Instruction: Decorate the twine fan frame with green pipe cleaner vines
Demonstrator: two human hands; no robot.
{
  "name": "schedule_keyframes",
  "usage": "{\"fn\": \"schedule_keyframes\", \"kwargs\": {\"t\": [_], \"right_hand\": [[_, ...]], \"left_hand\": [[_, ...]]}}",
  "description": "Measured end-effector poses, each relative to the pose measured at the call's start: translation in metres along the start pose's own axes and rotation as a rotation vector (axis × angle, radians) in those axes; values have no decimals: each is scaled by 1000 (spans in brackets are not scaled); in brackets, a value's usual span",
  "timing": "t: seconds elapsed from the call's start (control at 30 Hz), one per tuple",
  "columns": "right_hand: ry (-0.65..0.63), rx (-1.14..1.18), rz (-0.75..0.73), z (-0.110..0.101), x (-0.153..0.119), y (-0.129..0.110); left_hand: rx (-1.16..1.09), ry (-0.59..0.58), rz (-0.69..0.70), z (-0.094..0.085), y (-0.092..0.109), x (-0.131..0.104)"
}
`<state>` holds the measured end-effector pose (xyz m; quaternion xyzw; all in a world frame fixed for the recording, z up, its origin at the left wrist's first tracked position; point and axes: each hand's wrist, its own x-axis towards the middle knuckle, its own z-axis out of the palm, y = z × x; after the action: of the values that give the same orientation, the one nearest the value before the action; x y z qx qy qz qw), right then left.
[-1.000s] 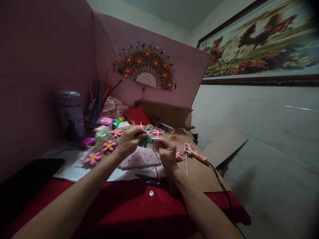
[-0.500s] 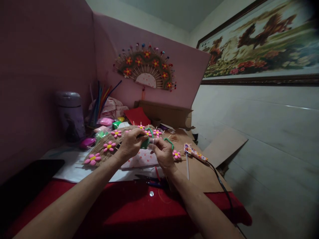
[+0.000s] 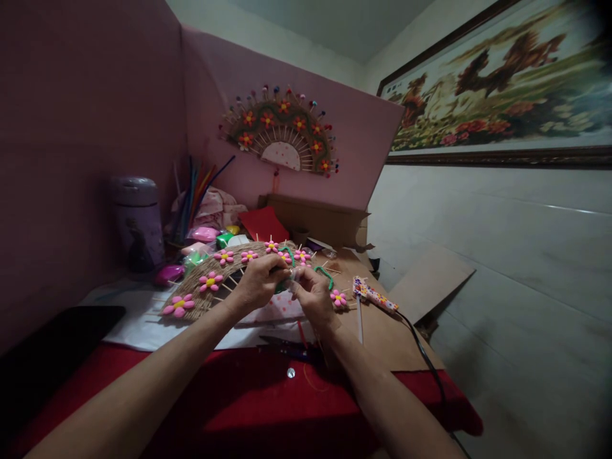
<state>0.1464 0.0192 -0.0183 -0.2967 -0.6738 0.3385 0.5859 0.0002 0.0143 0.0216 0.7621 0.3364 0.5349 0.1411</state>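
Note:
Both hands meet over a fan-shaped piece of brown twine (image 3: 194, 296) decorated with pink clay flowers (image 3: 178, 306). My left hand (image 3: 261, 280) is closed, its fingertips pinching a small green item (image 3: 282, 287) that is mostly covered by the fingers. My right hand (image 3: 313, 296) is closed on clear plastic (image 3: 292, 278) right beside it. The plastic and the green item touch or overlap; which, I cannot tell. A green fuzzy strip (image 3: 324, 276) curves just right of my right hand. Below the hands lies the fan's dotted pink-white base (image 3: 275, 307).
A flowered glue gun (image 3: 375, 297) with a black cord rests on cardboard (image 3: 396, 344) at the right. Dark scissors (image 3: 282, 346) lie near the front, by a small clear gem (image 3: 291, 373). A purple tumbler (image 3: 138, 223) stands at the left; a finished fan (image 3: 282, 134) hangs behind.
My left hand has shifted slightly down and its fingers now cover more of the green item. Both hands remain close together.

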Motion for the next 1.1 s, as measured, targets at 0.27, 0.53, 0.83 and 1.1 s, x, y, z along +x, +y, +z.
{"fn": "schedule_keyframes", "kwargs": {"t": [0.27,0.53,0.83,1.1], "right_hand": [[26,130,25,-3,0,-13],[75,52,50,-7,4,-17],[-3,-284,-100,-3,0,-6],[40,-71,25,-7,1,-5]], "left_hand": [[-92,26,-172,-4,-2,3],[-133,92,-244,-6,-16,6],[-91,-4,-202,-2,-5,1],[-96,39,-242,-3,-7,5]]}}
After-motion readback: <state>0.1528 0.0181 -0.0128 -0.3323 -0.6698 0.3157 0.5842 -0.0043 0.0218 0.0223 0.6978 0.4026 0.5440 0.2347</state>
